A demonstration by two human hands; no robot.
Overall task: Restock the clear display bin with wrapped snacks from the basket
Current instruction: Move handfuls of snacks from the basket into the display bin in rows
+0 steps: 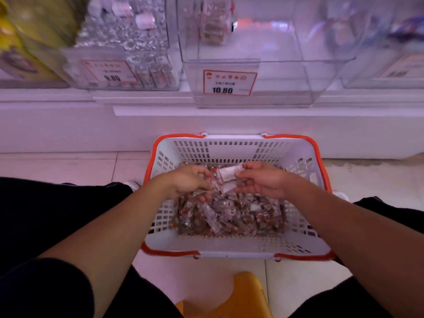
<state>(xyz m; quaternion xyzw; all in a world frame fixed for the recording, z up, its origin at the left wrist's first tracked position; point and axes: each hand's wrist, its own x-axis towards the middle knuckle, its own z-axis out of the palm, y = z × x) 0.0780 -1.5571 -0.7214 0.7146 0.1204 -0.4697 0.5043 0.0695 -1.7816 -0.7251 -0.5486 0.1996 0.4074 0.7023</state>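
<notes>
A white slotted basket (229,148) with orange handles stands on the floor, holding a heap of several wrapped snacks (229,216). Both hands are over the heap. My left hand (188,180) curls its fingers round a bunch of wrapped snacks. My right hand (263,180) pinches more clear wrapped snacks (228,174) between thumb and fingers, and the two bunches meet between the hands. Above, on the white shelf, the clear display bin (252,65) with a 10.80 price tag (229,82) holds only a few packets at its back left.
A neighbouring clear bin (124,42) on the left is full of wrapped items and carries a 9.80 tag. Another clear bin (385,53) stands at the right. A yellow stool (243,294) sits between my knees. Pale tiled floor (75,166) surrounds the basket.
</notes>
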